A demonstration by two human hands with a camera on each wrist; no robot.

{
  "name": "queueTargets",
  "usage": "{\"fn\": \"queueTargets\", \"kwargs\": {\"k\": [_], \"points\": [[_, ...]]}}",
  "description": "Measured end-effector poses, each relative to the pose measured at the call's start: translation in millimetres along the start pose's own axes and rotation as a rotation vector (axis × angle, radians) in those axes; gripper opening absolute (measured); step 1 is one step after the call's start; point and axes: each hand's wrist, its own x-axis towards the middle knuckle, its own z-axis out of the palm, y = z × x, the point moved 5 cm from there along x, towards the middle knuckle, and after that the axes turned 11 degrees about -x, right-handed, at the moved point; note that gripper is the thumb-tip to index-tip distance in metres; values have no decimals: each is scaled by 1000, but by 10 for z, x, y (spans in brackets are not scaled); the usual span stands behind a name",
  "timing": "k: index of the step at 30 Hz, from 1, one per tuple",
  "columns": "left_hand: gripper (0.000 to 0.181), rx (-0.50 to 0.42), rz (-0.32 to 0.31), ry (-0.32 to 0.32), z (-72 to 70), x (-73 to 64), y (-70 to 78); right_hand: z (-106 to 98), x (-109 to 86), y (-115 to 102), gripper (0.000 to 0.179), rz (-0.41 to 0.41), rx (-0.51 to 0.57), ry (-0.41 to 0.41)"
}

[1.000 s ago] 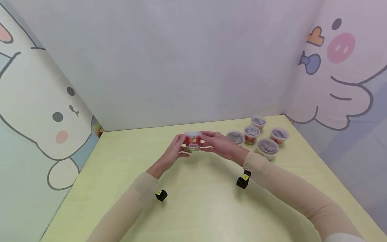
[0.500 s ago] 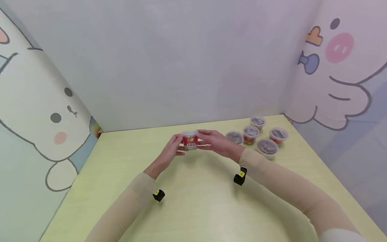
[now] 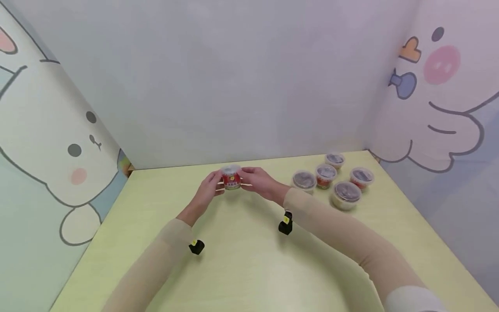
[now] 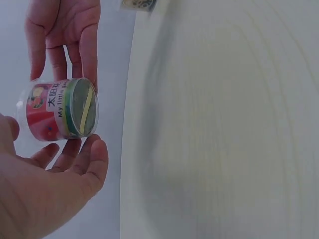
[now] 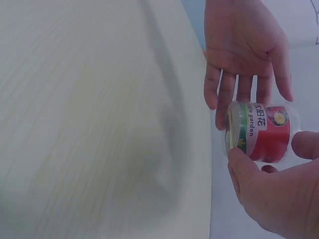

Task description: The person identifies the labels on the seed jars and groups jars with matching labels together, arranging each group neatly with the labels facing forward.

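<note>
A small clear plastic tub (image 3: 231, 177) with a red label is held up over the far middle of the table, between both hands. My left hand (image 3: 205, 190) grips its left side, and my right hand (image 3: 260, 181) grips the right side. In the left wrist view the tub (image 4: 47, 112) lies across the picture, its greenish base turned right with a yellow strip on it. There the left fingers (image 4: 97, 157) curl against its side. From the right wrist, the tub (image 5: 269, 134) shows "little garden" lettering, with the right thumb and fingers around it.
Several lidded tubs stand at the table's far right, among them a near one (image 3: 346, 196) and a red-labelled one (image 3: 325, 175). The pale yellow table (image 3: 241, 260) ends at a grey-white back wall (image 3: 234, 86). Cartoon-printed sheets flank both sides.
Both hands have carried the tub leftward and slightly toward the back wall. The tubs at the right have stayed where they were.
</note>
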Motion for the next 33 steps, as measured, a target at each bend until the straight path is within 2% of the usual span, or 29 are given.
{"fn": "queueTargets", "kwargs": {"k": [3,7,15,22,33], "points": [[62,-11,-19,30,-106,15,-66,125,115,20,55,8,-29,3],[62,-3,-2,66,-300,57,-64,289,289,6,52,-13,-37,8],[59,-20,46,33,-548,215,79,461,584,-75,49,-98,50,164],[61,-32,7,10,-729,335,71,572,791,-50,51,-106,95,229],[59,-45,-90,-6,-985,409,22,760,1014,100,50,-94,137,221]]}}
